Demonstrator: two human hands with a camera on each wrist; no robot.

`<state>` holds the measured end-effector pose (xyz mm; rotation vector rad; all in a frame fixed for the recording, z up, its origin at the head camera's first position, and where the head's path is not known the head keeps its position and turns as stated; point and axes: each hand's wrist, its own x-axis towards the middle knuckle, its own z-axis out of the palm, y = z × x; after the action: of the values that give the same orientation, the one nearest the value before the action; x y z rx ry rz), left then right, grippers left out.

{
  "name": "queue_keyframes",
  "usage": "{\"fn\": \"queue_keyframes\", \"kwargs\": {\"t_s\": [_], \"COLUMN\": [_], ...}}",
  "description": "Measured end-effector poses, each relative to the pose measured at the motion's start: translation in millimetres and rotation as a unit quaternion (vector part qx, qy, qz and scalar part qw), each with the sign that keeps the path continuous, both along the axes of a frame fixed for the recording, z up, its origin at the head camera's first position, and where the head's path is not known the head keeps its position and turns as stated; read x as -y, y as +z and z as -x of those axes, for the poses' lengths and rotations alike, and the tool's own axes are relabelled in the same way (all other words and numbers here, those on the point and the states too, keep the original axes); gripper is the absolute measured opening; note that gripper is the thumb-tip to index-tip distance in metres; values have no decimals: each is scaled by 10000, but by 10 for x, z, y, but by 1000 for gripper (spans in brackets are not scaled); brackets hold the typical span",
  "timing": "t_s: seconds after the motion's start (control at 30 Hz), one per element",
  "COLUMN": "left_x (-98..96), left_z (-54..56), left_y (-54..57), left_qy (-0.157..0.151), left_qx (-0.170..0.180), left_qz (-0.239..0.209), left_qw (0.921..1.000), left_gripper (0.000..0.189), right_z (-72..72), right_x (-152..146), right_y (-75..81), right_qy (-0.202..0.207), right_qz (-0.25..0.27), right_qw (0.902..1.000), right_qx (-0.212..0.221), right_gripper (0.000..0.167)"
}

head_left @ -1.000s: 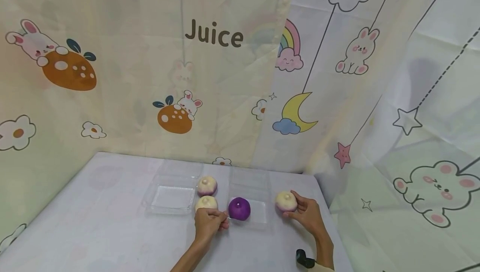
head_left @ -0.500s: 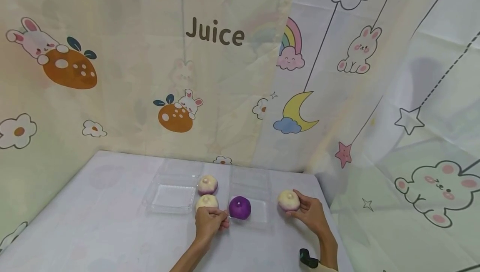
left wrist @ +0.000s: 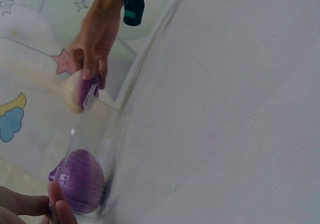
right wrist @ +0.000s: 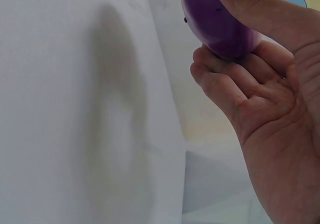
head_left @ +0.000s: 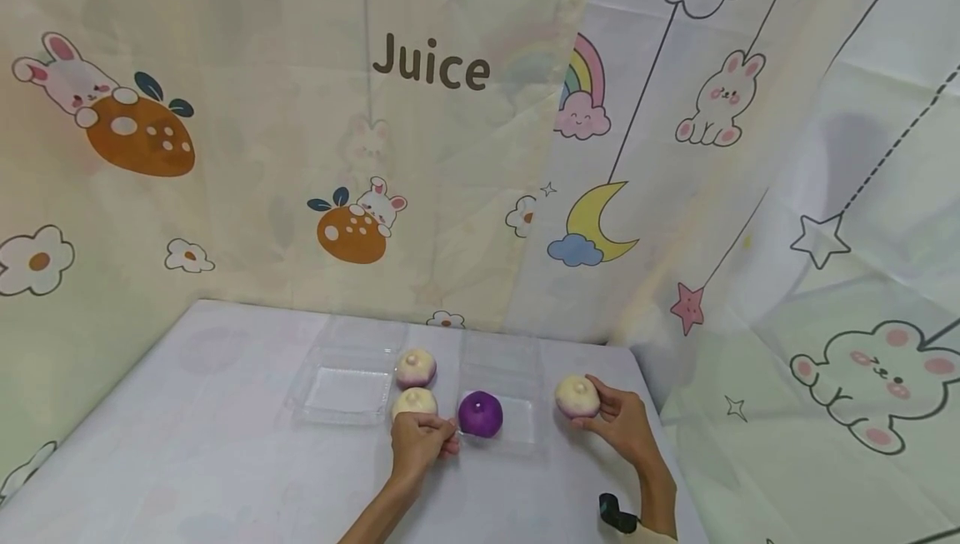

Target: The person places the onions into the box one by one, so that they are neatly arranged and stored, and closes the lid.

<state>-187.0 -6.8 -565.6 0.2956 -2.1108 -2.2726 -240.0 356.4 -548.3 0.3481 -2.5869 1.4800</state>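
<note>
Cream-purple onion-shaped ball (head_left: 576, 396) grasped by right hand (head_left: 621, 426), three o'clock from clear clamshell (head_left: 522, 421); left hand (head_left: 418, 446) pinching clamshell edge.

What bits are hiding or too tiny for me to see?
Head view: the near side of the front cream ball; the left hand covers it.
Right wrist view: part of the purple-bottomed ball held in the right hand; the top edge cuts it off.
Left wrist view: most of the left hand; the lower-left corner cuts it off.
Head view: what the black thing is; too small.
</note>
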Motion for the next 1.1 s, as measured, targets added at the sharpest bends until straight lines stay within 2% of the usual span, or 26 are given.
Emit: {"fn": "queue_keyframes", "kwargs": {"t_s": [0.47,0.9,1.1], "left_x": [-3,12,17], "left_z": [-4,5,3], "left_y": [-8,-8,-3], "left_qy": [18,-12,-21], "left_qx": [-47,33,63], "left_qz": [-1,69,99], "left_qw": [10000,10000,9999], "left_gripper": [15,14,14], "right_z": [-41,-58,-40], "right_x": [57,115,140], "right_y": [48,59,74], "right_qy": [206,203,336], "right_qz": [198,65,46], "right_qw": [9996,9997,9994], "right_qx": [-55,-114,-92], "right_gripper": [83,81,79]}}
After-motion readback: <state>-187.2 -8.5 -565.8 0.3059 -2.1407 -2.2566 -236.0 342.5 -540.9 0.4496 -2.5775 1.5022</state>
